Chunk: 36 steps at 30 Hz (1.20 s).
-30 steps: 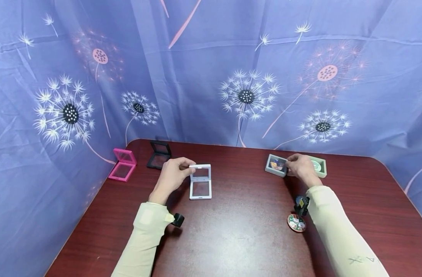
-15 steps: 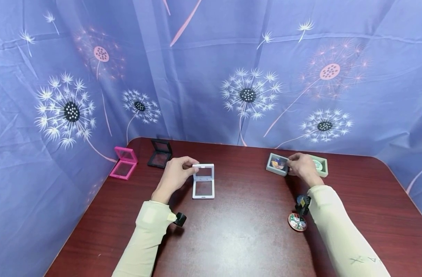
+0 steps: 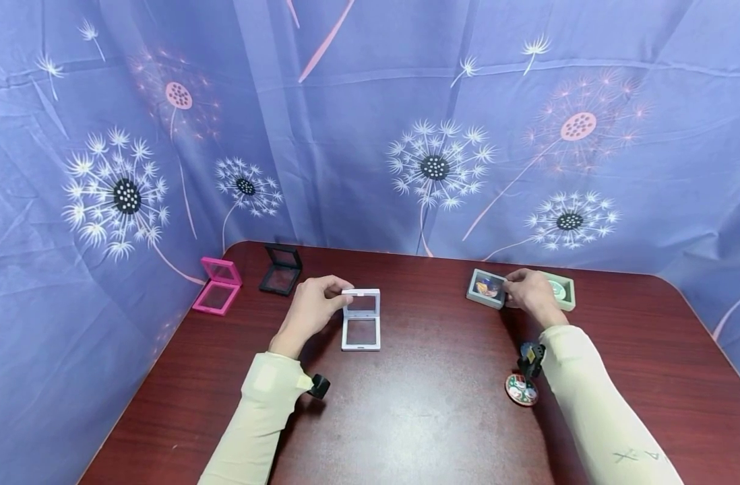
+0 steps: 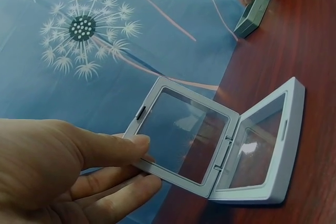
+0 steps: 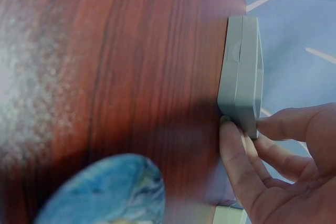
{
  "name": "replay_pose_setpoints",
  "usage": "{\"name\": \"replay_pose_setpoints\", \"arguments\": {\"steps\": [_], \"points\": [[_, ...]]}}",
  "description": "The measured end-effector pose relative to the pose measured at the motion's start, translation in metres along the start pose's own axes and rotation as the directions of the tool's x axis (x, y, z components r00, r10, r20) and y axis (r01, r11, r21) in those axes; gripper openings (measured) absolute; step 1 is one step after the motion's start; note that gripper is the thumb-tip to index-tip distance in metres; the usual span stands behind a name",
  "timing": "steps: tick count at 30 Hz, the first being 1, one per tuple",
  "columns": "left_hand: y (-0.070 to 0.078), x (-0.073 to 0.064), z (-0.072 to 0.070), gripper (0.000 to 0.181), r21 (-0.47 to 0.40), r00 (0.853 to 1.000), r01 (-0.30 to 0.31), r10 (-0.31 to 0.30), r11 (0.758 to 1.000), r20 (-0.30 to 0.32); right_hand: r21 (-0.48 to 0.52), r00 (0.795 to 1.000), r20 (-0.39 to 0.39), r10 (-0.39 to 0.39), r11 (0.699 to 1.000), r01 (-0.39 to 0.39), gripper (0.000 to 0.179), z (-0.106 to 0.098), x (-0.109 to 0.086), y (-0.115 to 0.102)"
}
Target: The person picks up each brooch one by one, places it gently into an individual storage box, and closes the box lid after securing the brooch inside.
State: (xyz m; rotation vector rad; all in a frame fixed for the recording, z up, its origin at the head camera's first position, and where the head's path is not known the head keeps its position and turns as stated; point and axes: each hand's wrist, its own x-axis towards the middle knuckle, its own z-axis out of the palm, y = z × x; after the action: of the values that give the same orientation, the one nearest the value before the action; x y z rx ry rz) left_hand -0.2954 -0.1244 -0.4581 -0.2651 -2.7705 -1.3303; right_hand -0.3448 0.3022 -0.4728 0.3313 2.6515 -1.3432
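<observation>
My left hand [image 3: 309, 311] pinches the raised lid of a white, clear-windowed display case [image 3: 361, 333] between thumb and fingers. The case stands hinged wide, its base down on the table. In the left wrist view, the thumb lies on the frame of the lid [image 4: 181, 182]. My right hand [image 3: 529, 294] grips one end of a closed grey display case [image 3: 485, 288] with a blue and orange item behind its window. Thumb and fingertips are right at that case's edge [image 5: 239, 85] in the right wrist view. Behind this hand is a pale green case [image 3: 565, 289], partly hidden.
A pink case [image 3: 215, 298] and a black case [image 3: 279, 279] sit with lids raised at the back left of the brown table [image 3: 418, 417]. Below my right wrist lies a round patterned disc [image 3: 521, 390]. A blue dandelion-print curtain [image 3: 346, 135] hangs behind the table.
My left hand has shifted slightly to the right along with the white case, its lid still raised. The right hand and the grey case have stayed in place.
</observation>
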Motion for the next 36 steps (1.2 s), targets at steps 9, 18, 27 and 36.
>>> {"name": "replay_pose_setpoints", "arguments": {"steps": [9, 18, 27, 36], "points": [[0.005, -0.001, 0.01, 0.014, -0.003, 1.0, -0.024, 0.024, 1.0, 0.009, 0.0, 1.0, -0.001, 0.012, 1.0, -0.012, 0.037, 0.0, 0.001, 0.002], [0.012, -0.002, 0.02, 0.013, -0.027, 0.999, -0.039, 0.04, 0.999, 0.028, 0.012, 1.0, -0.009, 0.003, 1.0, -0.003, 0.035, 0.0, 0.002, 0.002], [0.017, -0.005, 0.028, 0.014, -0.048, 0.997, -0.06, 0.062, 0.997, 0.051, 0.016, 0.999, -0.036, -0.003, 1.0, 0.004, 0.034, -0.001, 0.002, 0.002], [0.02, -0.006, 0.037, 0.014, -0.052, 0.993, -0.099, 0.102, 0.994, 0.057, -0.026, 0.999, -0.047, -0.008, 1.0, 0.006, 0.033, -0.001, 0.005, 0.001]]}}
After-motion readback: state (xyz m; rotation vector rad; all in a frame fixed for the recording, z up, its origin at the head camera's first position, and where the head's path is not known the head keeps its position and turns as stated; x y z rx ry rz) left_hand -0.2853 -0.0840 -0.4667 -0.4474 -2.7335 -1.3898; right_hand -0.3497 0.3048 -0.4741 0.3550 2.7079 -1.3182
